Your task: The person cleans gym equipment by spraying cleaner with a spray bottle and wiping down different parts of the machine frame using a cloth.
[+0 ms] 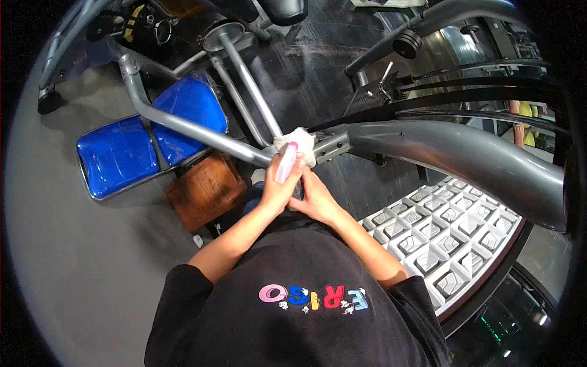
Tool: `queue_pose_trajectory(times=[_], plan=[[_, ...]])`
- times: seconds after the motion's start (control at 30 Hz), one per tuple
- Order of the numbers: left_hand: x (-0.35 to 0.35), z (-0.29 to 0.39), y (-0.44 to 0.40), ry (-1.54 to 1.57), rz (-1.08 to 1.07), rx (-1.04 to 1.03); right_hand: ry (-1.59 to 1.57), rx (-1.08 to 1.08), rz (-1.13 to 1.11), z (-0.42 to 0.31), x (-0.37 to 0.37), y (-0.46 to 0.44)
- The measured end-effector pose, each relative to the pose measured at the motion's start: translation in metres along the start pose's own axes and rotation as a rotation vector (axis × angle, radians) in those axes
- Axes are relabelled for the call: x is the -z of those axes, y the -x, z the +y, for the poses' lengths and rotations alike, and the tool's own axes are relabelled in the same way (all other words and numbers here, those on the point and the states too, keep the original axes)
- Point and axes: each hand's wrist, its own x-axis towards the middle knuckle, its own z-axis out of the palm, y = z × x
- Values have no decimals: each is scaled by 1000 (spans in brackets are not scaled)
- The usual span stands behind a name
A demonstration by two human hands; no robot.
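A pink and clear bottle [287, 163] is gripped in my left hand [278, 186], tilted, its pink top away from me. Just beyond it, a crumpled white cloth [304, 144] lies against the joint of the grey metal frame [333, 147]. My right hand [315, 197] is close beside the left, its thumb apart from its stretched fingers, whose tips reach the cloth's near edge. I cannot make out whether those fingertips touch it. Nothing shows held in my right hand.
Two blue padded seats [119, 158] and a brown wooden box [206, 189] are at the left. A thick grey tube [465, 153] runs right, above a white patterned panel [449, 235]. Silver bars [251, 85] extend ahead. Gym equipment with black discs [406, 44] is at the upper right.
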Motion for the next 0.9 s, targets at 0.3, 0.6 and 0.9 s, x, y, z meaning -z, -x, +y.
queue_pose_trajectory(times=[0.3,0.6,0.9], plan=[[-29,16,11,-522,-168,-170,-206,-101,246,32,2,14],[39,24,24,-759,-186,-254,-421,-313,227,69,54,47],[73,6,81,-712,-309,207,-232,-224,116,63,53,35]])
